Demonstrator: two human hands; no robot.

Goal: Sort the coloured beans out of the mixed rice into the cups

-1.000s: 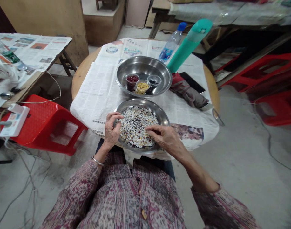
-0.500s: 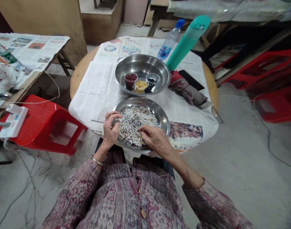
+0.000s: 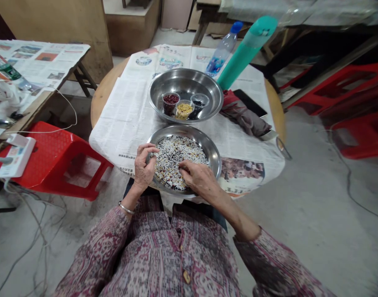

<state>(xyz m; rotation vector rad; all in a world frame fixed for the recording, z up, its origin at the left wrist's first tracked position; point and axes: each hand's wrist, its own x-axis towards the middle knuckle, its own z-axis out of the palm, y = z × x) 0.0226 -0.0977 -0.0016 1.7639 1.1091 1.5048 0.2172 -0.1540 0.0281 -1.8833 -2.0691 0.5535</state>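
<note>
A shallow steel basin holds a spread of white rice-like grains mixed with black, yellow and dark red beans. Over its left rim rests my left hand, fingers half bent, with a gap between thumb and forefinger. My right hand reaches in from the right, thumb and fingertips pinched together at the grains; whatever they hold is too small to see. Behind stands a deeper steel basin with three clear plastic cups: one of red beans, one of yellow beans, one of black beans.
Newspaper covers the round table. At the back right are a plastic bottle, a tall green container, a crumpled grey-red cloth and a dark phone. A red stool with a power strip stands left.
My right hand has shifted slightly left and up over the grains, its fingertips still pinched. My left hand stays at the rim. The view has moved a little.
</note>
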